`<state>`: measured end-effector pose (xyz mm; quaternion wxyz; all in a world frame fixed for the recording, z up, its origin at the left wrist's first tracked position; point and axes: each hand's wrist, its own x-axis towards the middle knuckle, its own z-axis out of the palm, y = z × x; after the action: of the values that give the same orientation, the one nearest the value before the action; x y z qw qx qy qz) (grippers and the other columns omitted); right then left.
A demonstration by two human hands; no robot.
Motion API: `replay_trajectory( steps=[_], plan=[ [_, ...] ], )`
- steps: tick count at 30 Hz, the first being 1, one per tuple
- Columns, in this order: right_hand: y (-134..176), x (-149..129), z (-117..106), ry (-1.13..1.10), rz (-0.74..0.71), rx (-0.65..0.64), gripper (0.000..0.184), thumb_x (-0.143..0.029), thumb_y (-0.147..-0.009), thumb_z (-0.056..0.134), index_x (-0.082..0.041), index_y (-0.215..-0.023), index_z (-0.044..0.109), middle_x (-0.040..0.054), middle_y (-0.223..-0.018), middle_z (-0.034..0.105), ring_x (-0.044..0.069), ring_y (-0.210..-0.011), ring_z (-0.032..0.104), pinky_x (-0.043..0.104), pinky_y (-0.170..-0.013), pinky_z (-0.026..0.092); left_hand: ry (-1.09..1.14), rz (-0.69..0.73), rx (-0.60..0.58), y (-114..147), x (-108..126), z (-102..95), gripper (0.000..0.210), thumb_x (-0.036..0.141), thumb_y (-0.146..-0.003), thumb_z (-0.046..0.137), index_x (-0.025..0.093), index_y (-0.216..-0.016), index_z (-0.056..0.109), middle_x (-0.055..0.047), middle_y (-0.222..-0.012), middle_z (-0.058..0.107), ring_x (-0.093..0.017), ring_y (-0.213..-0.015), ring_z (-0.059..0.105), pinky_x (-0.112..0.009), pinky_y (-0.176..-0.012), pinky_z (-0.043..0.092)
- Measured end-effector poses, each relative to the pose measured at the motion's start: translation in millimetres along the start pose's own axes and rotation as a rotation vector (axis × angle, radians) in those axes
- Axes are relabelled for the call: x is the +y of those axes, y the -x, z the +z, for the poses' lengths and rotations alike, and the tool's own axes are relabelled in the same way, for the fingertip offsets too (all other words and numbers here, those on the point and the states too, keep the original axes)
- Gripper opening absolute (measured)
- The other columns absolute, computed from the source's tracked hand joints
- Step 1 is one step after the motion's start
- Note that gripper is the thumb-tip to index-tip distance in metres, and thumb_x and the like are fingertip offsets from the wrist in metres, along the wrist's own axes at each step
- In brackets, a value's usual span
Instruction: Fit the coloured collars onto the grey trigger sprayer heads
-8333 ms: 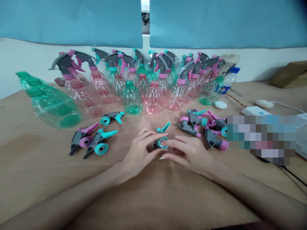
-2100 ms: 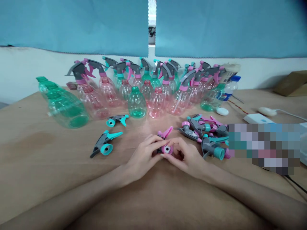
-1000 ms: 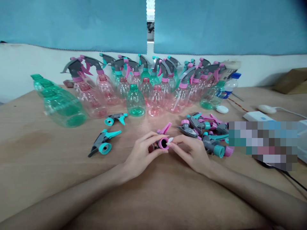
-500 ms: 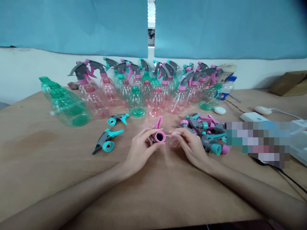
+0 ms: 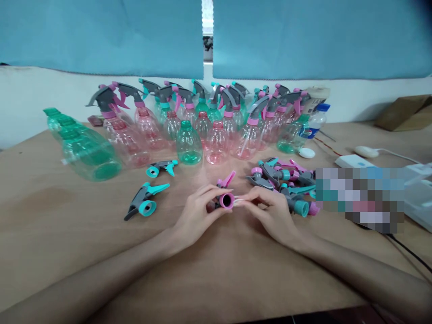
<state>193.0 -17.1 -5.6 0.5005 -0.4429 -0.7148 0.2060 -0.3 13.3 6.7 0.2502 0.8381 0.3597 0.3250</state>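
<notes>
My left hand (image 5: 197, 213) is closed on a grey spray trigger head (image 5: 227, 201), its pink collar turned open end toward me and its pink trigger pointing up and away. Close to its right, my right hand (image 5: 275, 216) pinches a small whitish piece (image 5: 239, 201) at the collar's edge. Fingers cover most of that piece, and whether it touches the collar I cannot tell. Left of my hands lie a turquoise-and-grey trigger head (image 5: 143, 201) and a similar head (image 5: 161, 168) behind it. A pile of loose trigger heads (image 5: 275, 173) lies beyond my right hand.
Pink and green clear bottles (image 5: 189, 144) stand in rows at the back, several with trigger heads fitted. Green bottles (image 5: 86, 150) stand at the left. A blue-capped bottle (image 5: 318, 120), a white round object (image 5: 307, 153), cables and a cardboard box (image 5: 405, 112) are at the right.
My hands have drawn closer together, bringing the whitish piece beside the pink collar. The trigger head has tilted, its trigger leaning further right. The view has shifted slightly.
</notes>
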Motion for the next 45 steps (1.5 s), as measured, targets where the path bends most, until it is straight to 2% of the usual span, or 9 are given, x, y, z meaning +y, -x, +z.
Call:
replay_trajectory(
  steps=[4,10,21,24,30,32,36,38,45],
  plan=[
    [2.6,-5.7,3.3,-0.069,0.05,-0.009,0.022,-0.038,-0.081,0.065,-0.019,-0.07,0.063,-0.0009,-0.063,0.064,0.011,-0.052,0.056,0.022,-0.047,0.042,-0.02,0.084,-0.002,0.7,-1.5,1.1,0.023,0.025,-0.081,0.067,0.021,-0.104,0.064,-0.003,-0.098,0.066,-0.019,-0.091,0.058,-0.033,-0.08,0.048],
    [1.5,-4.2,4.9,-0.023,0.0,-0.057,0.02,-0.034,-0.086,0.06,-0.019,-0.073,0.063,-0.0001,-0.067,0.065,0.012,-0.058,0.057,0.024,-0.052,0.045,-0.055,0.194,-0.015,2.0,-2.6,4.2,0.027,0.022,-0.081,0.068,0.02,-0.107,0.063,-0.004,-0.095,0.067,-0.018,-0.089,0.055,-0.032,-0.079,0.047],
    [-3.0,0.7,0.2,0.218,-0.335,0.004,0.011,-0.026,-0.088,0.058,-0.019,-0.081,0.064,0.0025,-0.075,0.059,0.014,-0.071,0.057,0.027,-0.061,0.047,-0.049,0.276,-0.028,2.9,-1.6,5.8,0.028,0.03,-0.079,0.07,0.015,-0.101,0.063,-0.005,-0.09,0.067,-0.018,-0.084,0.056,-0.03,-0.076,0.048],
    [-5.7,2.6,-6.3,0.234,-0.339,-0.015,0.009,-0.024,-0.089,0.055,-0.02,-0.085,0.063,0.0029,-0.079,0.06,0.014,-0.071,0.056,0.027,-0.06,0.047,-0.047,0.283,-0.026,3.8,-2.5,6.4,0.031,0.03,-0.079,0.07,0.016,-0.104,0.062,-0.004,-0.091,0.066,-0.017,-0.083,0.055,-0.03,-0.077,0.047],
    [-13.9,7.8,-17.4,0.171,-0.248,0.111,0.004,-0.019,-0.084,0.059,-0.019,-0.088,0.057,0.0012,-0.074,0.058,0.013,-0.063,0.054,0.024,-0.051,0.045,-0.055,0.251,-0.015,4.4,-1.6,5.5,0.033,0.029,-0.078,0.071,0.018,-0.108,0.062,-0.004,-0.092,0.066,-0.017,-0.084,0.054,-0.031,-0.076,0.048],
    [-13.5,8.2,-16.2,0.141,-0.268,0.084,0.01,-0.018,-0.082,0.059,-0.019,-0.091,0.055,0.0023,-0.078,0.059,0.013,-0.064,0.055,0.025,-0.052,0.046,-0.067,0.249,-0.003,3.9,-0.5,4.6,0.034,0.029,-0.079,0.07,0.018,-0.11,0.063,-0.004,-0.092,0.066,-0.018,-0.086,0.054,-0.031,-0.076,0.049],
    [-8.7,4.3,-9.6,0.121,-0.446,-0.047,0.024,-0.011,-0.078,0.059,-0.02,-0.099,0.053,0.005,-0.085,0.062,0.017,-0.076,0.058,0.029,-0.059,0.049,-0.082,0.261,0.033,3.1,1.2,3.5,0.034,0.027,-0.082,0.067,0.019,-0.115,0.061,-0.005,-0.094,0.065,-0.018,-0.088,0.053,-0.033,-0.077,0.05],
    [-6.5,2.0,-7.0,0.123,-0.479,-0.096,0.026,-0.008,-0.076,0.058,-0.019,-0.099,0.052,0.0054,-0.087,0.062,0.018,-0.08,0.058,0.031,-0.064,0.05,-0.084,0.268,0.037,3.0,1.7,3.4,0.033,0.027,-0.084,0.065,0.018,-0.115,0.061,-0.006,-0.094,0.065,-0.018,-0.087,0.053,-0.034,-0.076,0.05],
    [-5.6,3.1,-9.5,0.135,-0.341,-0.214,0.022,-0.01,-0.076,0.058,-0.018,-0.096,0.052,0.0051,-0.089,0.06,0.017,-0.08,0.057,0.03,-0.067,0.049,-0.095,0.293,0.04,3.1,1.1,3.6,0.029,0.026,-0.084,0.064,0.016,-0.111,0.062,-0.006,-0.092,0.065,-0.019,-0.086,0.053,-0.034,-0.075,0.051]
  ],
)
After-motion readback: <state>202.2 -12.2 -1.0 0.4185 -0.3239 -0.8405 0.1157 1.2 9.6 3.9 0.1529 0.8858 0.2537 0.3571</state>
